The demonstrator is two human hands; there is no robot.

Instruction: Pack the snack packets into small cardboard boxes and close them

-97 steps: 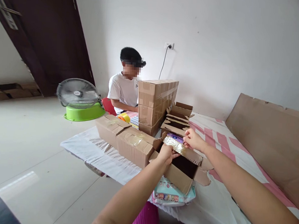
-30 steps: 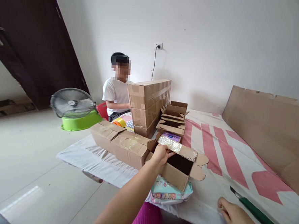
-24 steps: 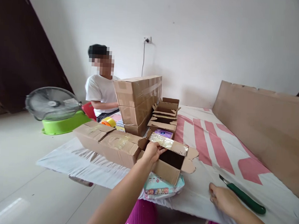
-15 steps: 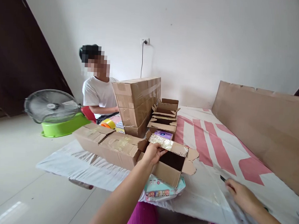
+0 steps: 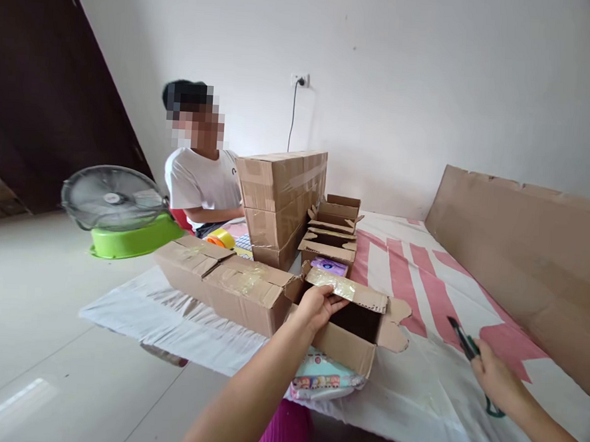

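Note:
My left hand (image 5: 320, 307) grips the taped flap of an open cardboard box (image 5: 346, 344), its fingers at the flap's edge over the dark inside. The box rests partly on a light-blue printed plastic pack (image 5: 328, 376) at the near table edge. My right hand (image 5: 495, 373) is closed around scissors (image 5: 462, 338), raised over the cloth to the right of the box. The dark blades point up and away, and a green handle loop shows below the hand. A purple pack (image 5: 329, 267) shows just behind the box.
Taped closed boxes (image 5: 221, 286) lie left of the open one; a taller stack (image 5: 280, 207) stands behind. More open boxes (image 5: 332, 216) line its right side. A person (image 5: 202, 182) sits behind near yellow tape (image 5: 222, 238). A large cardboard sheet (image 5: 517, 261) stands right; a fan (image 5: 114, 196) stands left.
My right hand has lifted the scissors, and more of them shows. My left hand stays on the box flap. The whole view has shifted slightly, moving the scene to the right.

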